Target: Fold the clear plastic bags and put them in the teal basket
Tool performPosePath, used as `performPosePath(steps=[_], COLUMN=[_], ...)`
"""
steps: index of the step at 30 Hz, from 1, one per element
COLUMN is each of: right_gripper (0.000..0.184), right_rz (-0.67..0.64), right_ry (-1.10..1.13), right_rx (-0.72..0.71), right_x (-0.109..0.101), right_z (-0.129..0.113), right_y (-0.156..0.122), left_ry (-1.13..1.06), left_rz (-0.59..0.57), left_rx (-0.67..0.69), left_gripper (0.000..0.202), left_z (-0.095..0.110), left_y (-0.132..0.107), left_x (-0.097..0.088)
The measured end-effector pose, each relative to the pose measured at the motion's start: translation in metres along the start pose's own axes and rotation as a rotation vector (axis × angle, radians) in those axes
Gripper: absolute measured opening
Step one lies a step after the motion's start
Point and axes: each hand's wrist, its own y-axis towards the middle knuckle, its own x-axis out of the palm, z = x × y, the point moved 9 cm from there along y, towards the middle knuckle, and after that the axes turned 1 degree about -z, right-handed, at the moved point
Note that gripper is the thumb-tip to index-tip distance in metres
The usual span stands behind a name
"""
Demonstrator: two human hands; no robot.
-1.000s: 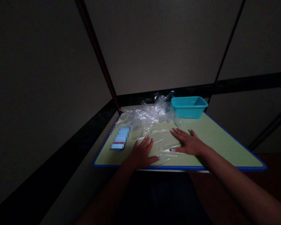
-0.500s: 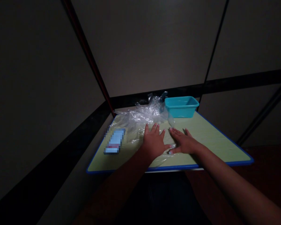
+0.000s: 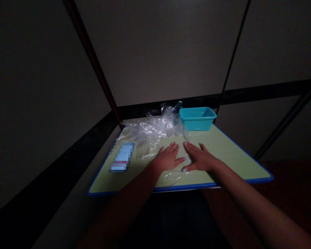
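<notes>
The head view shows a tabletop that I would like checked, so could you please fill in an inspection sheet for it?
Surface: light green tabletop with blue edging.
Work items: clear plastic film, crumpled toward the far side and flatter near the hands.
Clutter: smartphone at the left, its screen pixelated; turquoise plastic bin at the far side, right of the crumpled film.
Hands: left hand and right hand both open, palms down at the flatter film; exact contact is hard to tell.
Cables: nothing seen.
Surroundings: panelled wall behind, crossed by a dark band; dim lighting.
</notes>
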Motion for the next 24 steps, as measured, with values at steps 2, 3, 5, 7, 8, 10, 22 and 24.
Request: performPosePath(steps=[2,3,5,7,8,10,22,24], right_gripper=[0.119,0.119,0.119,0.119,0.119,0.120,0.076,0.062], right_rz=[0.003,0.005,0.007,0.010,0.012,0.010,0.172,0.287], right_ry=[0.004,0.008,0.021,0.038,0.049,0.074,0.309,0.340], right_rx=[0.004,0.003,-0.004,-0.012,-0.015,-0.012,-0.070,-0.129], right_x=[-0.001,-0.001,-0.002,-0.004,-0.005,-0.006,-0.035,-0.054], right_z=[0.000,-0.001,-0.001,-0.002,-0.003,-0.003,0.007,0.008], right_y=[-0.001,-0.001,-0.002,-0.002,-0.002,-0.003,-0.004,0.003], left_ry=[0.008,0.006,0.004,0.010,0.013,0.015,-0.315,-0.395], left_rz=[0.020,0.017,0.025,0.052,0.069,0.098,0.642,0.737], left_rx=[-0.006,-0.023,-0.082,-0.159,-0.191,-0.240,-0.102,-0.077], left_gripper=[0.078,0.075,0.070,0.067,0.065,0.064,0.039,0.036], left_z=[-0.013,-0.021,-0.039,-0.058,-0.066,-0.078,-0.096,-0.101], left_y=[-0.006,-0.009,-0.014,-0.017,-0.018,-0.017,-0.031,-0.033], left_x=[-0.001,-0.001,-0.002,-0.004,-0.004,-0.004,-0.057,-0.067])
